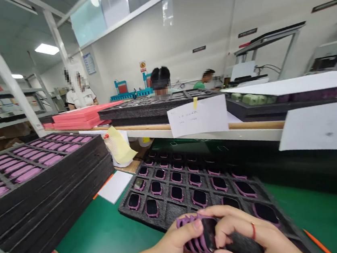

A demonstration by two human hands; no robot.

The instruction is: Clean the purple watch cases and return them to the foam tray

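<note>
Several purple watch-like frames (190,233) lie stacked side by side in my left hand (177,243), its thumb pressed over them. At the right end of the stack, my right hand (244,229) has its fingers closed round a purple frame with a dark face (210,232). Both hands are above the near edge of a black foam tray (173,210). Its compartments hold several purple watch-like pieces with black faces (199,197). One compartment near my hands shows bare foam.
Stacked black foam trays (72,186) with pink-purple pieces rise at the left. A white paper (114,186) lies on the green mat (108,235). A shelf (257,132) with trays and hanging papers crosses ahead. People are beyond it. An orange stick (317,241) lies at the right.
</note>
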